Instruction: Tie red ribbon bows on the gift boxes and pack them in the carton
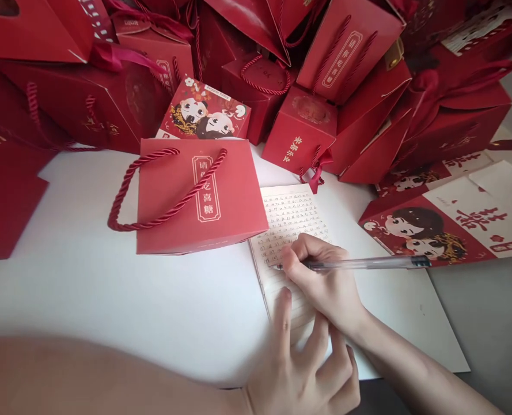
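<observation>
My right hand point(320, 276) is closed round a pen point(372, 263) with a clear barrel and dark end, its tip on the page of a small lined notebook point(277, 288). Rows of small handwritten marks fill the upper part of the page. Below it, my left hand point(303, 363) lies with fingers spread, its fingertips on the lower part of the notebook. Just beyond the notebook's left edge is a red gift bag point(173, 190) with a twisted rope handle and gold characters, covering part of the page's left side.
Many red gift boxes and bags crowd the back, among them a small box point(299, 129) with a ribbon and a cartoon-printed box point(208, 112). At right lies a red and white cartoon-printed box point(428, 225). Everything rests on a white surface point(109, 300).
</observation>
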`<move>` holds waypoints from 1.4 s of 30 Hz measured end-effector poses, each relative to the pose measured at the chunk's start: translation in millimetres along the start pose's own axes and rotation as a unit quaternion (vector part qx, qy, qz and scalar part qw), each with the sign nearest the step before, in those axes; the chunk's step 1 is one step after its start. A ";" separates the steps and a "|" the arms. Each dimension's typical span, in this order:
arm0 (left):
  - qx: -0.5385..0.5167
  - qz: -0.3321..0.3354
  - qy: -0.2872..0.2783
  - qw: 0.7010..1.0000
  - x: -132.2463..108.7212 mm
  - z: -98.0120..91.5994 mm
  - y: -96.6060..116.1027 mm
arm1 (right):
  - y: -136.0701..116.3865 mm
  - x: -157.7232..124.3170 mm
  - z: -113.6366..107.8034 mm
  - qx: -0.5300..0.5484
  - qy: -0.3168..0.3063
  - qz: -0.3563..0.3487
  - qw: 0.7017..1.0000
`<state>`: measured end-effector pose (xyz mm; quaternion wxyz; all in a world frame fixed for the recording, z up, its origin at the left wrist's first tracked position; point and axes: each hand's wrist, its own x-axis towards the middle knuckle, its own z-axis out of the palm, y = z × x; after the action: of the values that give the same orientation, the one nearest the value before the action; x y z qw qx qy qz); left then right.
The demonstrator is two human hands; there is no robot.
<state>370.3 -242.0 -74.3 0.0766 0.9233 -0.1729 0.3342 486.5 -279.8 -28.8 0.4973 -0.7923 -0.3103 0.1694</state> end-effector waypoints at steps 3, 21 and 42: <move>0.001 0.002 0.009 1.000 -0.7 1.8 0.3 | 0.6 0.6 -0.4 -0.010 -0.006 -0.001 1.000; 0.020 -0.004 0.018 1.000 -1.3 4.9 2.5 | -2.8 0.3 -0.8 -0.035 0.027 0.003 0.999; 0.152 -0.126 0.162 0.967 -15.1 64.0 22.7 | 17.0 15.0 -22.7 -0.090 0.208 -0.151 0.962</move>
<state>388.9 -275.5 -132.4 0.0039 0.8722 0.0126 0.4890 516.3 -290.8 -33.2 0.4973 -0.7956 -0.3299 -0.1043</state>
